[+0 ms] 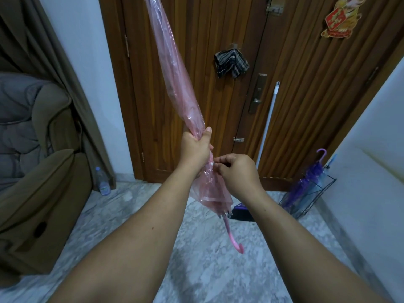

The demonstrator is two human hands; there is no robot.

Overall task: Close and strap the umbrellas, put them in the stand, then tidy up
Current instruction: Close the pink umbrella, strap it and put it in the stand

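Observation:
A closed pink see-through umbrella [175,68] points up and away from me, its curved pink handle [237,241] hanging down toward the floor. My left hand [195,147] is wrapped around the folded canopy near its lower third. Just below it, my right hand [237,173] pinches the small strap at the canopy. A black wire umbrella stand [317,193] sits at the right by the wall, holding a purple umbrella [306,182] and a pale blue one [320,182].
A wooden double door [218,95] is straight ahead with a striped cloth [231,63] hanging on it and a white pole [267,125] leaning against it. A brown-covered armchair [41,171] and a water bottle [102,181] are at the left. A dark purple object [241,213] lies on the marble floor.

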